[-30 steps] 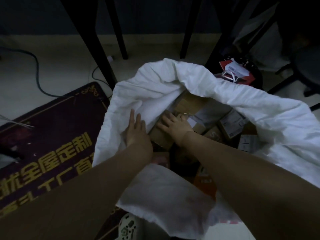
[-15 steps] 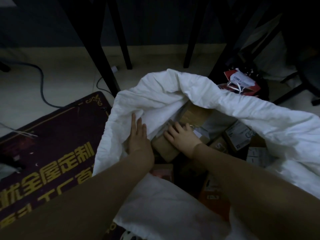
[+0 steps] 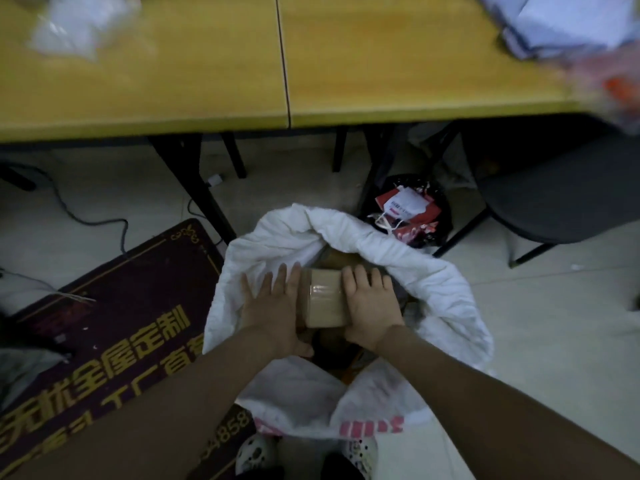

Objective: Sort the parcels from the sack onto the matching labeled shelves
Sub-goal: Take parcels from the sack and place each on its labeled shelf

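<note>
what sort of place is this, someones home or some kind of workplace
Probably a small parcel-sorting or pickup room: a white sack sits open on the floor, a taped parcel above it, long yellow tables behind.

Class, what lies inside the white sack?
A taped brown parcel held between the left hand and right hand at the mouth of the white sack; dim brown boxes show behind it. Anything deeper is covered by parcel, hands and cloth.

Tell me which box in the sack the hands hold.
The tape-wrapped brown box, between left hand and right hand; another box lies behind it, in shadow.
</note>
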